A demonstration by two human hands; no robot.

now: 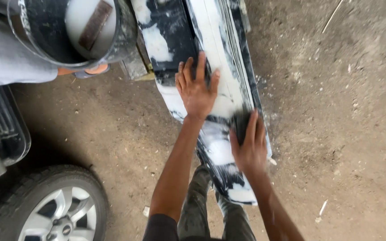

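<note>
A long black car bumper (170, 35), patched with white filler, lies on the dirt floor and runs from the top of the view down to my legs. My left hand (196, 87) rests flat on it with fingers spread, pressing on the panel. My right hand (249, 147) presses a dark sanding pad (241, 119) against the bumper's right side, lower down. White dust covers much of the surface around both hands.
A black bucket (68, 31) with a block floating in milky water stands at the top left, next to another person's foot (83, 70). A car's wheel (54, 209) and body (1, 125) fill the lower left. Bare dirt floor (336, 111) lies to the right.
</note>
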